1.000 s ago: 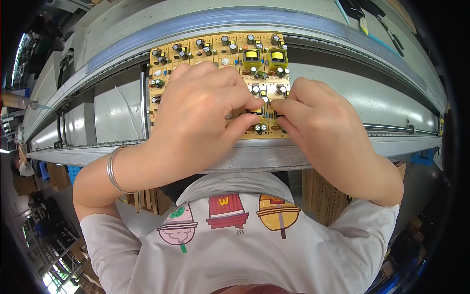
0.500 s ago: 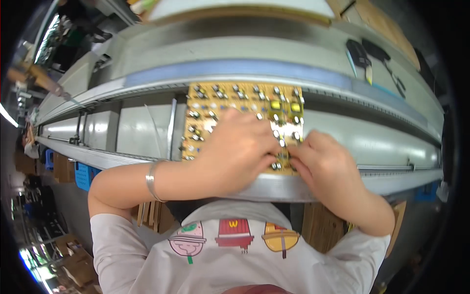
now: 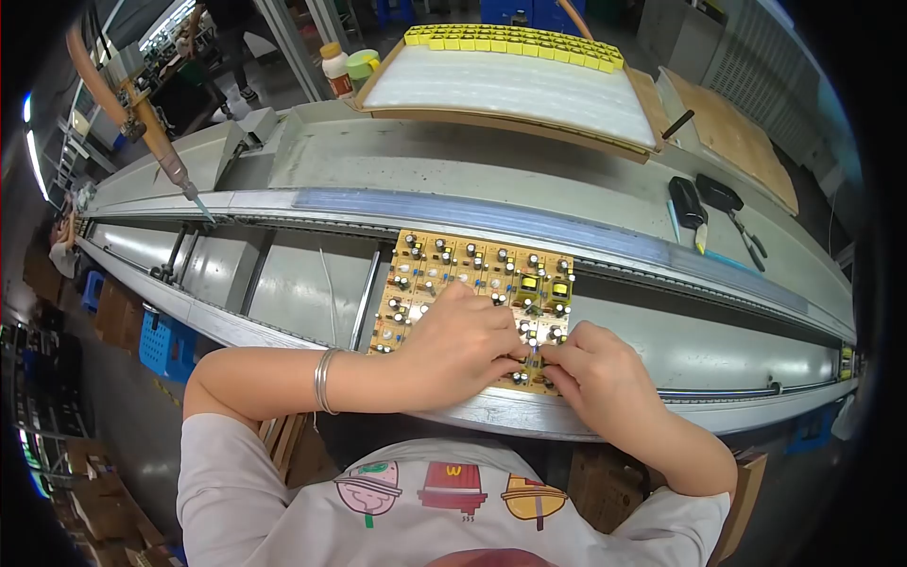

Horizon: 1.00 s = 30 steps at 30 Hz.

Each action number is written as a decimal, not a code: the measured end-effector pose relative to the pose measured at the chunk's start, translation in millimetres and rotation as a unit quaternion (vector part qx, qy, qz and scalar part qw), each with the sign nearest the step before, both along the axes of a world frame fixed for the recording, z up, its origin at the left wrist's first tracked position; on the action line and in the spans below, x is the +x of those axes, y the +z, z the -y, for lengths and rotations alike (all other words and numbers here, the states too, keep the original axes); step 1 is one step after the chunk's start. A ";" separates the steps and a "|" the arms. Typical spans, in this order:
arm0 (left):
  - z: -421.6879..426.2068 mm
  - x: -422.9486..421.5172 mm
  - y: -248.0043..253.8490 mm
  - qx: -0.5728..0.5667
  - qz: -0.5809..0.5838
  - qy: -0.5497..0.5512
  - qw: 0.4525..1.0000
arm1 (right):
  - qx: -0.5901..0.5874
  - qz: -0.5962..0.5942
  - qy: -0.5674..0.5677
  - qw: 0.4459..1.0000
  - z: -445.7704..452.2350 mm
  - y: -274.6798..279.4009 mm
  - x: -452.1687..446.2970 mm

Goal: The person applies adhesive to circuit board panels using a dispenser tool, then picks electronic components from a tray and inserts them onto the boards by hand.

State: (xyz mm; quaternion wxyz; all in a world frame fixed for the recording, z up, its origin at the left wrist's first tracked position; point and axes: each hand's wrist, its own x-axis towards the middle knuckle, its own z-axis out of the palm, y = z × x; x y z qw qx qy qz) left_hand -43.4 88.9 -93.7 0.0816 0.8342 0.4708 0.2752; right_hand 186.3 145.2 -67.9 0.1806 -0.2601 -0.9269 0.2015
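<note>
A tan circuit board (image 3: 453, 269), filled with rows of small components, lies across the conveyor rails in front of me. Two yellow transformers (image 3: 560, 290) stand near its right edge. My left hand (image 3: 463, 342) reaches over the board's middle, fingers closed in a pinch low on the right side. Just opposite, my right hand (image 3: 600, 370) is closed too, its thumb and fingertips pinched close to the left ones. Whatever sits between the fingertips is too small and hidden to make out. The left hand covers several components.
A box lined with white foam (image 3: 510, 94) holds rows of yellow transformers (image 3: 515, 42) behind the conveyor. Pliers (image 3: 749, 241) and a black-handled brush (image 3: 688, 203) lie at right. A nozzle-tipped tool (image 3: 175, 170) hangs at left. Metal rails (image 3: 274, 331) run along the front.
The head view has tilted up, so the board sits lower in the picture and the foam-lined box shows. Both hands keep their pinch at about the same spot on the board.
</note>
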 end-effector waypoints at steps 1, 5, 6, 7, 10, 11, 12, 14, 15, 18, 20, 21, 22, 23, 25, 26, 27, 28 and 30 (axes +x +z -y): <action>0.8 -1.3 2.1 -0.001 0.002 0.003 1.000 | -0.003 -0.002 0.003 1.000 -0.3 2.5 -1.4; 5.2 0.8 1.8 0.025 -0.018 0.013 0.999 | -0.005 -0.003 0.008 1.000 -0.9 0.5 -0.7; 5.7 1.5 1.8 0.023 -0.016 0.012 1.000 | -0.006 0.000 0.007 1.000 -0.9 0.6 -0.2; 5.8 1.9 1.7 0.026 -0.020 0.014 0.999 | -0.007 -0.004 0.006 1.000 -1.4 0.5 0.3; 8.5 -1.7 0.4 0.035 -0.019 0.014 0.999 | -0.006 -0.003 -0.001 1.000 1.9 1.8 -2.4; 9.6 -1.9 0.0 0.048 -0.036 0.014 0.998 | -0.006 -0.002 0.001 1.000 2.0 1.6 -2.5; 10.0 -1.9 1.9 0.063 -0.051 0.014 0.997 | -0.004 0.001 0.003 1.000 1.4 5.2 -2.6; 10.1 -2.1 1.6 0.080 -0.066 0.010 0.995 | 0.000 0.004 0.000 1.000 1.1 7.3 -1.7; 10.6 -2.0 1.8 0.091 -0.074 0.010 0.993 | -0.012 0.013 0.002 1.000 1.7 9.0 -0.5; 10.8 -2.5 2.0 0.118 -0.087 0.010 0.989 | -0.029 0.031 0.002 0.999 1.9 13.4 0.5; 10.2 -2.6 3.7 0.109 -0.088 0.009 0.990 | -0.034 0.027 0.004 0.999 2.1 13.8 0.6; 9.9 -2.5 4.1 0.104 -0.089 0.008 0.991 | -0.036 0.025 0.004 0.999 2.1 13.3 0.7; 10.1 -3.1 4.7 0.110 -0.087 0.007 0.990 | -0.030 0.027 0.002 0.999 2.3 12.6 0.3; 10.3 -3.4 4.9 0.107 -0.088 0.007 0.990 | -0.023 0.015 0.004 1.000 2.3 10.4 0.1; 10.4 -4.4 5.4 0.099 -0.093 0.006 0.991 | -0.008 -0.012 0.007 1.000 1.8 5.9 -0.4; 10.4 -4.7 5.4 0.103 -0.094 0.004 0.990 | -0.004 -0.013 0.005 1.000 1.2 4.2 -0.3; 10.9 -5.8 5.0 0.098 -0.093 0.006 0.991 | -0.007 -0.016 0.008 1.000 1.2 2.4 -0.7; 11.6 -7.2 4.8 0.092 -0.092 0.008 0.991 | -0.010 -0.019 0.010 1.000 1.5 0.8 -1.4; 12.0 -7.9 3.9 0.090 -0.095 0.008 0.991 | -0.010 -0.026 0.012 1.000 0.8 -4.1 -1.2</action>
